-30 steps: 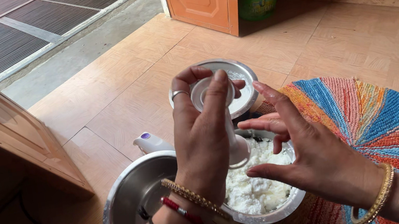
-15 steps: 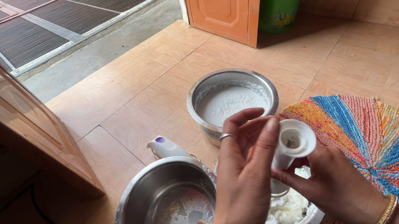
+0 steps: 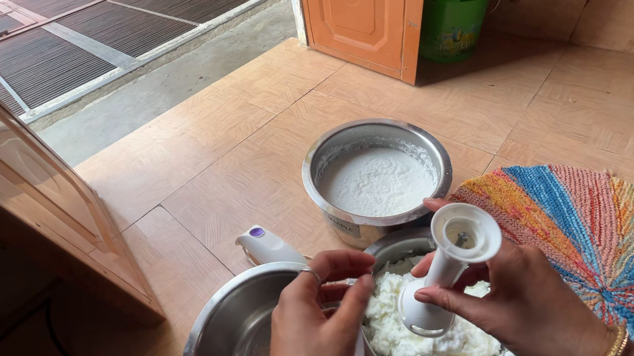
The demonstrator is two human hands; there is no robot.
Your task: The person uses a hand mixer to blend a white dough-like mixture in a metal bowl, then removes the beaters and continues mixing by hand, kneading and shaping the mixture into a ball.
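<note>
My right hand holds a white plastic blender attachment, tilted with its open round end up, over a steel bowl of lumpy white butter. My left hand is beside it, fingers curled toward the attachment's lower end, over the rim between that bowl and an empty steel pot. It wears a ring. Behind stands a steel pot of white liquid.
A white hand-blender body with a purple button lies on the tiled floor behind the empty pot. A colourful woven mat is at right. A wooden cabinet stands left, an orange door and green bucket at the back.
The view has lifted and pulled back. The attachment came down from in front of the far pot to over the butter bowl, passing from my left hand's grip into my right.
</note>
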